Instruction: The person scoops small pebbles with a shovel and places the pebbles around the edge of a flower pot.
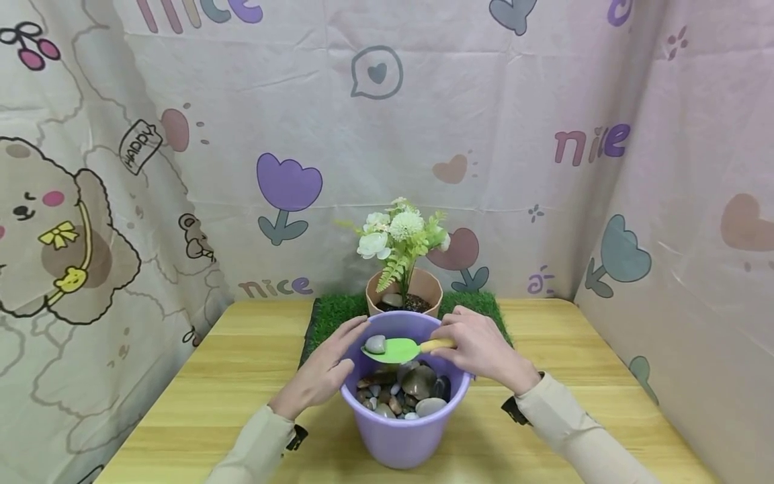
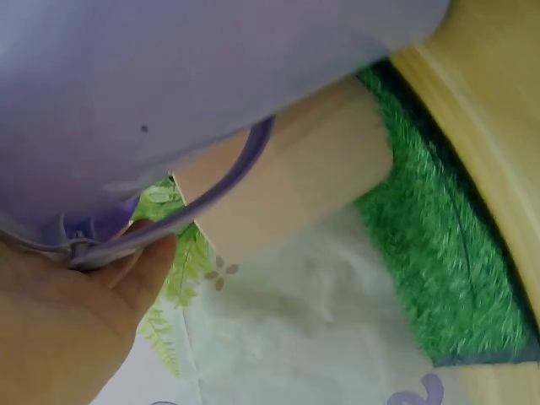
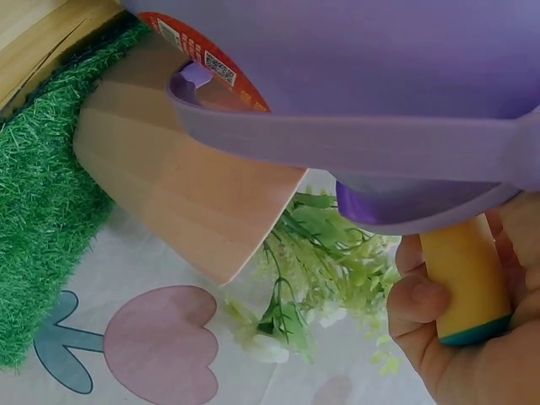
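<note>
A purple bucket (image 1: 402, 447) with several pebbles (image 1: 396, 396) in it stands at the table's front middle. My left hand (image 1: 317, 376) grips its left rim, thumb toward the inside. In the left wrist view that hand (image 2: 67, 312) is by the bucket's carrying handle (image 2: 228, 181). A small trowel (image 1: 400, 351) with a green blade lies level over the bucket's mouth, bearing one grey stone (image 1: 375, 345) at its tip. My right hand (image 1: 474, 343) holds the trowel by its yellow handle (image 3: 466, 278), above the right rim.
Behind the bucket is a peach flowerpot (image 1: 435, 296) with white flowers (image 1: 405, 225), soil and a stone, on a green turf mat (image 1: 345, 309). The wooden table (image 1: 242, 376) is enclosed by printed cloth (image 1: 363, 134) at the back and sides.
</note>
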`<move>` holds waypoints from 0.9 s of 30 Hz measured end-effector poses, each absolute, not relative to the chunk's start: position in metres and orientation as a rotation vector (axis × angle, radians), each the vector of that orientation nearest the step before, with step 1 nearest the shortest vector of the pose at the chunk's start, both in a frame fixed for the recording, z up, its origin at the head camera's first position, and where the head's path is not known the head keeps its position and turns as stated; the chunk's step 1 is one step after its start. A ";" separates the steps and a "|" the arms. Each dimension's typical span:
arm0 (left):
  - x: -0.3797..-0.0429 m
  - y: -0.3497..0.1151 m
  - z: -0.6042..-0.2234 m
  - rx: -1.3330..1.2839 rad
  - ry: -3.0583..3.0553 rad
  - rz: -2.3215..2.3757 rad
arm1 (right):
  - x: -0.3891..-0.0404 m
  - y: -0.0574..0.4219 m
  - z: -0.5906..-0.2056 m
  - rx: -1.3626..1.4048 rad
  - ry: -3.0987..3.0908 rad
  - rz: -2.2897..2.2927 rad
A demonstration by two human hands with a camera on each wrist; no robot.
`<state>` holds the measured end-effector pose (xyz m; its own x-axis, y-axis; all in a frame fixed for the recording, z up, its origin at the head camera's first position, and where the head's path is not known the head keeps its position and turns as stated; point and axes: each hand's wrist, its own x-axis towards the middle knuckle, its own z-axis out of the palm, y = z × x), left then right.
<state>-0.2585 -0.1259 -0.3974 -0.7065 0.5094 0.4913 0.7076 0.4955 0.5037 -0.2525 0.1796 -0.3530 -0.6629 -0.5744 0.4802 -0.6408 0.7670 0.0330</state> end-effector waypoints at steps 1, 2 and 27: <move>-0.258 -0.127 -0.397 -1.030 -2.471 -1.017 | -0.252 0.179 -0.353 0.917 -2.488 0.191; -0.258 -0.127 -0.397 -1.031 -2.473 -1.018 | -0.252 0.180 -0.352 0.916 -2.488 0.193; -0.260 -0.125 -0.403 -0.978 -2.437 -1.095 | -0.241 0.206 -0.341 0.893 -2.356 0.233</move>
<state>-0.2601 -0.1253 -0.4026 -0.7251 0.4636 0.5093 0.6886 0.4790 0.5444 -0.2410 0.2056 -0.3406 -0.5923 -0.5447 0.5938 -0.6505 0.7581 0.0466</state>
